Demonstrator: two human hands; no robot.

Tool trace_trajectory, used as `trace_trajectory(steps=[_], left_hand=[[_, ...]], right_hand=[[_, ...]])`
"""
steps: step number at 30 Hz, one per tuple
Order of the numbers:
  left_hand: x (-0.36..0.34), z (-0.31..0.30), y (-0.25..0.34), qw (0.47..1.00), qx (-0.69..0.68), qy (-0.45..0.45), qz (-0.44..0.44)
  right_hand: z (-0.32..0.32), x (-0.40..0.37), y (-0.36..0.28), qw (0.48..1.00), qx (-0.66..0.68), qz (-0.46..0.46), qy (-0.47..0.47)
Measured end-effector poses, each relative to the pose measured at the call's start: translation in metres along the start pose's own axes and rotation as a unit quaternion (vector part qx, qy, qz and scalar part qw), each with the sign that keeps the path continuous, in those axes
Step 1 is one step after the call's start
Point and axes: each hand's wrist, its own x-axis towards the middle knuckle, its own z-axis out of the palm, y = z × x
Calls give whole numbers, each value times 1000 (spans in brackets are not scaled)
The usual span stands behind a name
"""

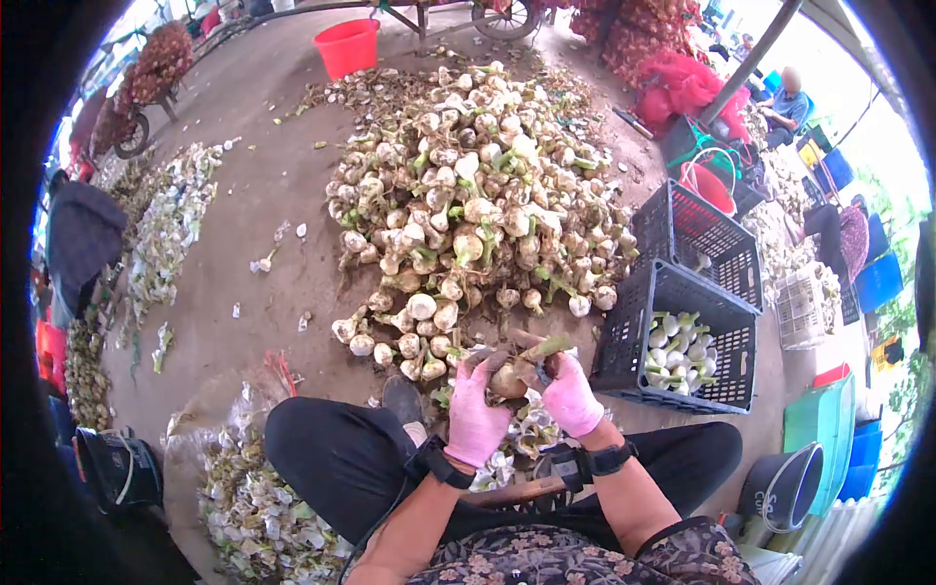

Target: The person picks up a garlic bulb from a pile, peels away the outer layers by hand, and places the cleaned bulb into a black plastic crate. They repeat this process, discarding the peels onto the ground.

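In a pink glove, my left hand (478, 414) has its fingers closed round the left side of a garlic bulb (508, 381). My right hand (572, 395), gloved the same way, grips the bulb's green stem side (546, 348). Both hands are above my lap, just in front of the large pile of garlic bulbs (468, 195). Loose peeled skins (531, 429) lie beneath them. To the right, a black crate (624, 341) holds several clean white bulbs (680, 351). Whether my right fingers also hold a tool is too small to tell.
Another black crate (673, 219) with a red bucket (709, 187) stands behind the first. A red basin (347, 49) is beyond the pile. Dark buckets stand at left (119, 468) and right (780, 487). A seated person (788, 102) is at the far right.
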Motion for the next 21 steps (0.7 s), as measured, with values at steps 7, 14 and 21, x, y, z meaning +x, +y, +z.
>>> trace_trajectory(steps=[7, 14, 21], left_hand=[[3, -2, 9, 995, -68, -43, -51], [3, 2, -16, 970, -205, -112, -74], [-2, 5, -25, 861, -478, -54, -164]], right_hand=[[-6, -7, 5, 998, -61, -1, -9], [-9, -8, 9, 992, -110, -46, 39], [-14, -9, 15, 975, -194, -78, 83]])
